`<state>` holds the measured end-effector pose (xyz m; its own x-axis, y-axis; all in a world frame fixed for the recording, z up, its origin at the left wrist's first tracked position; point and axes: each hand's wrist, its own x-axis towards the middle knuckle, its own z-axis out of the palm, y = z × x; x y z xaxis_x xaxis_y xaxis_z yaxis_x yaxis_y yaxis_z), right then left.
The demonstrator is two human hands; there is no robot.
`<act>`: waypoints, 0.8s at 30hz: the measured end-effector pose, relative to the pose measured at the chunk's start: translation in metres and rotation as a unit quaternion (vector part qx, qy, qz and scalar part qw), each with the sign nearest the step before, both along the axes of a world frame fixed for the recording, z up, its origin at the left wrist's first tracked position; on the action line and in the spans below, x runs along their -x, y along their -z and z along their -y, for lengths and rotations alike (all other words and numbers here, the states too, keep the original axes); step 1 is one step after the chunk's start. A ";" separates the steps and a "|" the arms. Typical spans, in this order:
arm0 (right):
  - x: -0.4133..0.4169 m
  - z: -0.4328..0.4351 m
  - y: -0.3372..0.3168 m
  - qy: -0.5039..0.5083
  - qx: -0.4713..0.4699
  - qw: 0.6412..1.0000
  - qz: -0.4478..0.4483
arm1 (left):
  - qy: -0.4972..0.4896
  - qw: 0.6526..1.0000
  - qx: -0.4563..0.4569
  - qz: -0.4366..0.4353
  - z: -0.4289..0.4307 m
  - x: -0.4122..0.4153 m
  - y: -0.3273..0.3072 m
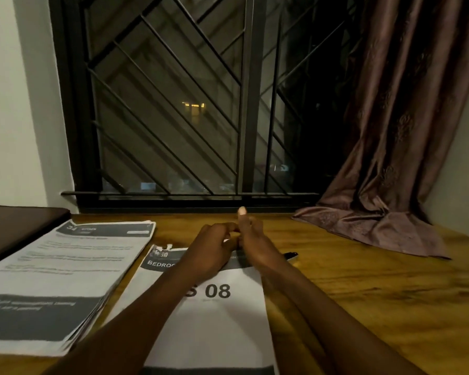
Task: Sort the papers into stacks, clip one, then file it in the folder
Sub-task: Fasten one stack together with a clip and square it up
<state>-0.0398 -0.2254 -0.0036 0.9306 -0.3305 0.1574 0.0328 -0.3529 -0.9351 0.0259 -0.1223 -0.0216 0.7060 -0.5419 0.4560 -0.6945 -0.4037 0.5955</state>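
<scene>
Centrally, left hand [211, 249] and right hand [255, 240] meet over paper stack [217, 326] top edge.

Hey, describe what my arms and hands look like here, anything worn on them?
Both forearms are bare to the frame edge: no sleeves, watch or bracelet visible. The left hand and right hand wear no gloves, and no rings show.

Dim, warm, soft (edges warped)

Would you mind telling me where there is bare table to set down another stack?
The table is bare right of the middle stack, in front of the curtain. The left is crowded: other stack and folder.
</scene>
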 end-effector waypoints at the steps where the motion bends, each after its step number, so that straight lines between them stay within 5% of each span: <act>1: 0.002 0.010 -0.007 0.013 0.032 0.999 0.003 | -0.005 1.000 0.021 -0.015 0.001 0.000 0.000; 5: 0.027 0.063 -0.029 0.005 0.195 0.979 0.054 | -0.022 0.996 0.062 -0.053 0.001 -0.001 0.003; 8: 0.038 0.085 -0.027 -0.084 0.306 0.944 -0.087 | -0.022 0.996 0.071 -0.057 0.005 0.003 0.005; 12: 0.032 0.093 -0.011 -0.123 0.309 0.923 -0.195 | -0.034 0.997 0.057 -0.044 0.009 0.007 0.009; 24: 0.039 0.093 -0.010 -0.064 0.234 0.968 -0.065 | -0.042 0.998 0.031 0.025 0.011 0.013 0.010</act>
